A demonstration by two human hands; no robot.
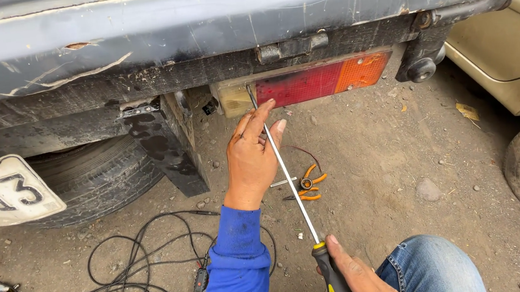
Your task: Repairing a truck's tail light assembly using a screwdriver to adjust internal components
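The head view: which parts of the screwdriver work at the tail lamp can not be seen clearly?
- Screwdriver tip: hidden behind the left hand fingers at the tail lamp edge, so any screw is unseen.
- Right hand: cut off by the bottom edge, with the end of the handle.
- Pliers on the ground: partly hidden behind the shaft.
- Black cables: their ends leave the frame.

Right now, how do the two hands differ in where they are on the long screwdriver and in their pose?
The left hand is raised near the tail lamp, fingers stretched, steadying the thin metal shaft of the screwdriver. The right hand is low, near the knee in jeans, curled around the black and yellow handle. The left arm wears a blue sleeve; the right wrist is out of view. Both touch the same tool.
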